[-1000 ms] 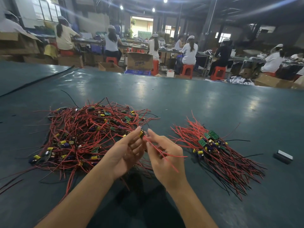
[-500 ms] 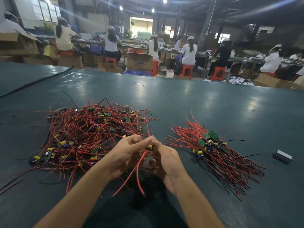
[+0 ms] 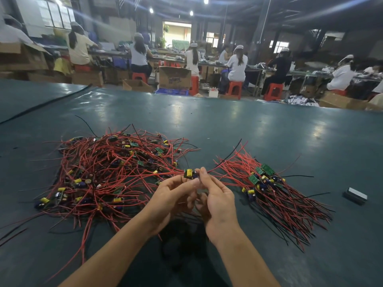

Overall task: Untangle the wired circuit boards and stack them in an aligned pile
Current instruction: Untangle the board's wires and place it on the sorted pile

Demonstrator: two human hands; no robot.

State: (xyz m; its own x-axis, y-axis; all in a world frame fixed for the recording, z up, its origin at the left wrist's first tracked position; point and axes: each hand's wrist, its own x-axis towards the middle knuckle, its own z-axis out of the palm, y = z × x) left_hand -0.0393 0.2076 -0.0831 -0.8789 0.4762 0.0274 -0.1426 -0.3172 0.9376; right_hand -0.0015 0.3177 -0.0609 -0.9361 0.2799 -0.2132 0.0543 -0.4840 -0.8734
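Pinching one circuit board (image 3: 190, 174): left hand (image 3: 173, 196), right hand (image 3: 218, 200).

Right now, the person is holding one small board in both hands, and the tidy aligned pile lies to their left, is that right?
Not quite: the head view shows the aligned pile to their right; the tangled heap lies to their left. The left hand and right hand do hold one small board.
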